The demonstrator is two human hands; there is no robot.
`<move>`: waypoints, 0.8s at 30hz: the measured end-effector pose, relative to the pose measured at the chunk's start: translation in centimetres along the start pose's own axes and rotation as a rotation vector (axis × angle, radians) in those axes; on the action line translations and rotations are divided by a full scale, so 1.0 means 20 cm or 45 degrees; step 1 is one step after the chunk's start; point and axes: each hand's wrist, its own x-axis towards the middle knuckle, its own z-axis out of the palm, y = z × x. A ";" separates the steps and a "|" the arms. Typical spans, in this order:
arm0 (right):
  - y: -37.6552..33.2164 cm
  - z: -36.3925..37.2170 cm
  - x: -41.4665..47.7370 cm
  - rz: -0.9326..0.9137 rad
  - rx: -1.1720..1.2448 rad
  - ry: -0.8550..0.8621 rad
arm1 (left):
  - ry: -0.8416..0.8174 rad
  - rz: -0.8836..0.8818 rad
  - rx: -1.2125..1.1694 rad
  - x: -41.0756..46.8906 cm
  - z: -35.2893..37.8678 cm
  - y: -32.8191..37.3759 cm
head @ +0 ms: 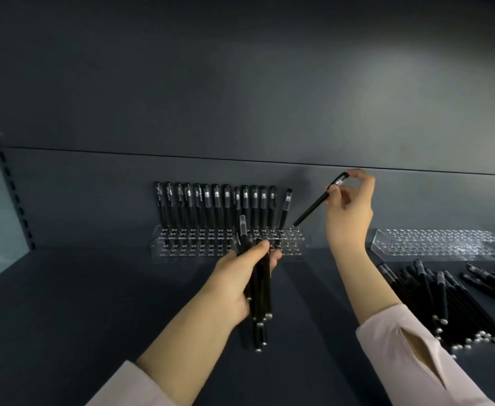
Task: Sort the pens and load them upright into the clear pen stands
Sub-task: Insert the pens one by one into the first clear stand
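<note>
Head camera, watched from my remote seat, nearest first: pale sleeves (401, 353) lead up to two hands at work over a dark shelf (93, 303). The left hand (231, 285), just in front of the loaded pen stand (181, 244), has its fingers wrapped round a bundle of black pens (262, 288). Their long axis runs roughly from me towards the stand, silver ends nearest me and a frosted cap poking out at the far end. To the right of the stand a loose heap of pens (451, 303) lies flat on the shelf, unsorted as far as I can judge. Above the stand's right end, the right hand (348, 218) pinches a single pen (313, 208) by its capped upper end between thumb and fingertips. That pen slants, cap up and to the right, with its lower end aimed down-left at the open holes beside the last standing pen, and it is not yet seated. I judge the job well short of half done: one back row of pens (211, 206) stands upright in the stand while its nearer rows are bare, and a second stand (433, 243), well to the right, holds nothing.
</note>
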 end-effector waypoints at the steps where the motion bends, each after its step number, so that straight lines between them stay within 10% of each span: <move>1: 0.01 0.00 0.00 -0.039 -0.025 -0.023 | 0.002 -0.013 -0.051 -0.01 0.00 0.00; 24: 0.14 0.08 0.00 -0.456 -0.529 -0.519 | 0.105 0.071 0.062 0.01 -0.03 0.02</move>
